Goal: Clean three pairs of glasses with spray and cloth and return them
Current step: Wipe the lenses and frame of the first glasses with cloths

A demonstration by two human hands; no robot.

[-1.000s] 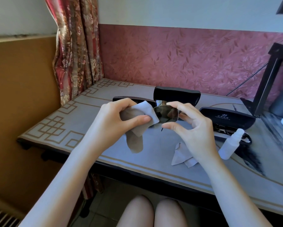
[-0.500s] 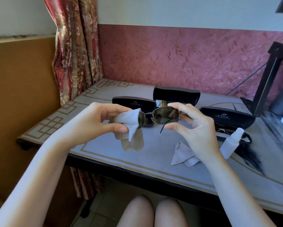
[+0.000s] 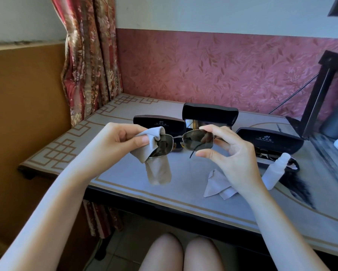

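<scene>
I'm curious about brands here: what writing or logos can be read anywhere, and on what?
Left black hard glasses case: a pale logo above a line of small characters, too blurred to read.
Right black hard glasses case: the same kind of print, also unreadable.
White plastic spray bottle: no label visible.

A room in a home. A floral red curtain [image 3: 89,55] hangs beside pink leaf-patterned wallpaper [image 3: 222,71], and a dark table [image 3: 125,182] with a patterned grey top stands in the corner on a tiled floor [image 3: 129,247].
</scene>
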